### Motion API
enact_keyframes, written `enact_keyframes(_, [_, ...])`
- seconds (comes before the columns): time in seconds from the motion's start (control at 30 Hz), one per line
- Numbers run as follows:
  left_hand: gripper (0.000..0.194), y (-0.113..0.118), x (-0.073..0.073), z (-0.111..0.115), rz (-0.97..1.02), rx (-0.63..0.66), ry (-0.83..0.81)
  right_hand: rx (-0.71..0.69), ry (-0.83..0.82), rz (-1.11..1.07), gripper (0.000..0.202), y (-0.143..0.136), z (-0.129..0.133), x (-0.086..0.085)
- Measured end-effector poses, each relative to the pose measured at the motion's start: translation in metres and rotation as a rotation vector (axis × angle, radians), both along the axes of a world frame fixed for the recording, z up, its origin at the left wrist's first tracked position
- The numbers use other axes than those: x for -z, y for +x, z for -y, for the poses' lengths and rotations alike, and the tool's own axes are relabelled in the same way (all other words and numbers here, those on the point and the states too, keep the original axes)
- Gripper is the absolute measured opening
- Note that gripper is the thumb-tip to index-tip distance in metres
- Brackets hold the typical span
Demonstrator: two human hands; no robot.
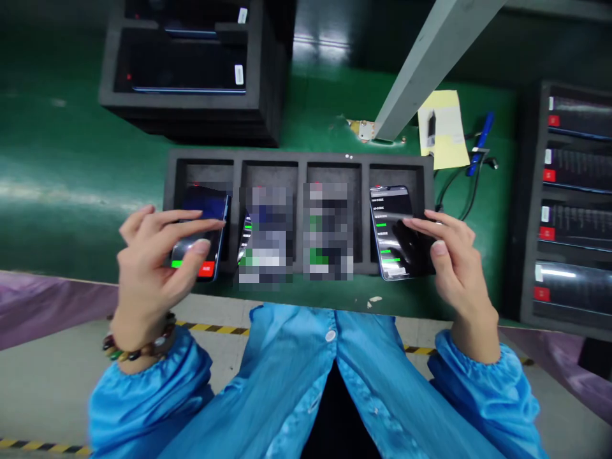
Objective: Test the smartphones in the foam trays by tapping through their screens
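Observation:
A black foam tray (299, 159) with four slots lies on the green table, a phone in each slot. My left hand (153, 268) touches the leftmost phone (203, 233), thumb near the green and red buttons at the bottom of its screen, fingers along its top. My right hand (452, 255) is at the rightmost phone (389, 229), fingertips on its lit screen with green bars. The two middle phones (265, 233) are blurred out. Both arms wear blue sleeves, and a bead bracelet (138, 347) circles my left wrist.
A taller black foam box (191, 108) with phones stands behind the tray at left. Another foam rack (568, 204) of phones sits at right. A yellow note (442, 127), blue pen (480, 143), cables and a grey metal post (425, 57) lie beyond the tray.

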State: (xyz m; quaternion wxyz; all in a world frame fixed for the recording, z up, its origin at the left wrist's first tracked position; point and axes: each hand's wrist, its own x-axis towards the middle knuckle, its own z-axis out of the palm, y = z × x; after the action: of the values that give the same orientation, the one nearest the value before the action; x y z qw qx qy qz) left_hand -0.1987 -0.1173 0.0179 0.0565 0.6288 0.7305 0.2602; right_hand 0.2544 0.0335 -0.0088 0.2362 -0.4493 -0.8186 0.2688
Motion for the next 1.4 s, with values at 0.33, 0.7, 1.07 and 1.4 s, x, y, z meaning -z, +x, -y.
enact_keyframes(0.33, [0.033,0.065,-0.002,-0.028,0.028,0.423,-0.048,-0.018,0.022,-0.056,0.043,0.004,0.004,0.003])
enact_keyframes(0.7, [0.034,0.096,0.01,-0.046,-0.033,0.556,-0.053,-0.085,-0.005,-0.119,0.044,0.007,0.007,0.001])
enact_keyframes(1.07, [0.037,0.099,0.011,-0.036,0.04,0.542,-0.046,0.028,0.019,0.019,0.046,-0.008,-0.006,0.0])
enact_keyframes(1.4, [0.033,0.019,-0.012,0.006,-0.099,-0.059,-0.008,-0.192,-0.011,0.043,0.043,-0.055,0.009,-0.017])
